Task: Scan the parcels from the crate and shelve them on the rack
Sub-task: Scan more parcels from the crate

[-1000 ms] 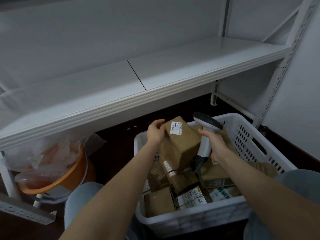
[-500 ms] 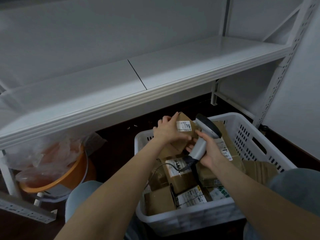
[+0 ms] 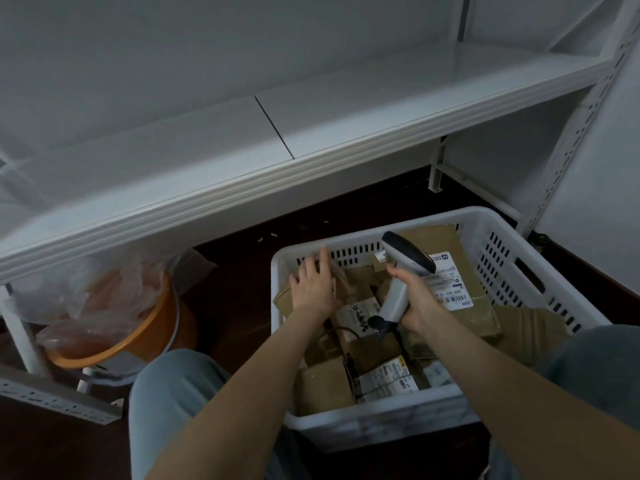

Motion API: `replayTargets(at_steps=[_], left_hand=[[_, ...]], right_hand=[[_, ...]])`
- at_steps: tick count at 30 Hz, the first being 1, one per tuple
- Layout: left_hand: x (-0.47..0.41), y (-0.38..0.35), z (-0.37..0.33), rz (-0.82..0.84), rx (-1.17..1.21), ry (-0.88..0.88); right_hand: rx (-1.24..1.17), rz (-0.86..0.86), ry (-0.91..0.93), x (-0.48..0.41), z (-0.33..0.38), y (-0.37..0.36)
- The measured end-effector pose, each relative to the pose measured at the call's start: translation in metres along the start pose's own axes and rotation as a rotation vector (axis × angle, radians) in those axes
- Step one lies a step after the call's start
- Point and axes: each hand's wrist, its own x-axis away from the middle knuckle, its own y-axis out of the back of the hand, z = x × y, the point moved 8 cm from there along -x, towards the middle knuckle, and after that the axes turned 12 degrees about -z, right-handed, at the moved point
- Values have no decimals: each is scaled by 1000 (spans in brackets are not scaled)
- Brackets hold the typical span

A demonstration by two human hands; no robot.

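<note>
The left hand [image 3: 313, 289] lies with its fingers spread and fairly straight on a brown parcel [image 3: 285, 301] in the crate's far left corner. The fingertips are blurred, and the thumb cannot be made out. The right hand [image 3: 414, 301] is wrapped around the handle of a grey scanner [image 3: 394, 297], held above the middle of the crate with its dark-faced head tipped toward the crate's far wall. A dark cable [image 3: 381, 323] drops from the handle's base in among the boxes.

Just left of the crate's near corner is a knee [image 3: 173, 393] in light jeans. The white slotted crate [image 3: 381, 424] stands on the dark floor [image 3: 235, 289], packed with brown cardboard parcels. Against its near wall sit a plain box [image 3: 323, 384] and, beside it, a box with a printed label [image 3: 389, 377]. In the crate's middle, between the two wrists, is a box with handwriting on its label [image 3: 358, 315]. A large flat box [image 3: 479, 310] with a white shipping label lies along the crate's right side.

Left of the crate is an orange basin [image 3: 152, 337] covered with a crumpled plastic bag [image 3: 79, 292]. Beyond and above the crate runs the white rack shelf [image 3: 346, 112], with a perforated rack post [image 3: 568, 150] past the crate's far right corner.
</note>
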Motion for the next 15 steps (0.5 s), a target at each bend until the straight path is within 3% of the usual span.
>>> replayTargets(at_steps=[5, 12, 15], left_hand=[[8, -6, 42, -45, 22, 231], [-5, -8, 33, -124, 92, 17], [-1, -10, 53, -101, 45, 80]], right_hand=[[26, 57, -147, -8, -32, -8], [-74, 129, -179, -12, -43, -48], [-142, 122, -148, -13, -35, -57]])
